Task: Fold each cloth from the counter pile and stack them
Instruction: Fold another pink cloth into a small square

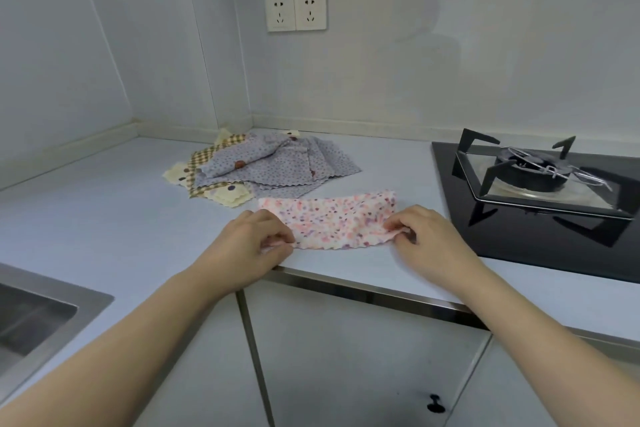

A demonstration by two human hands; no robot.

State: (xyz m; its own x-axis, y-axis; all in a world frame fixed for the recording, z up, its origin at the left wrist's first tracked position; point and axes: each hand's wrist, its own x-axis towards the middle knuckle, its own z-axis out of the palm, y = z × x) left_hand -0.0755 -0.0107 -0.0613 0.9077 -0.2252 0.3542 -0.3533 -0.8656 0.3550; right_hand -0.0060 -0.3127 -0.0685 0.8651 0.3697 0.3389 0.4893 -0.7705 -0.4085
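A pink cloth with small coloured spots (pixel 332 218) lies folded into a long strip on the pale counter (pixel 104 204), near its front edge. My left hand (pixel 252 246) pinches the strip's near left corner. My right hand (pixel 426 236) pinches its near right corner. Behind the strip, toward the wall corner, sits the pile: a crumpled lilac spotted cloth (pixel 277 163) on top of a brown checked and cream cloth (pixel 204 166).
A black gas hob with a burner and pan supports (pixel 540 180) fills the counter's right side, close to my right hand. A steel sink (pixel 38 315) is at the lower left. Two wall sockets (pixel 296 10) sit above the pile. Cabinet doors (pixel 346 357) are below the counter edge.
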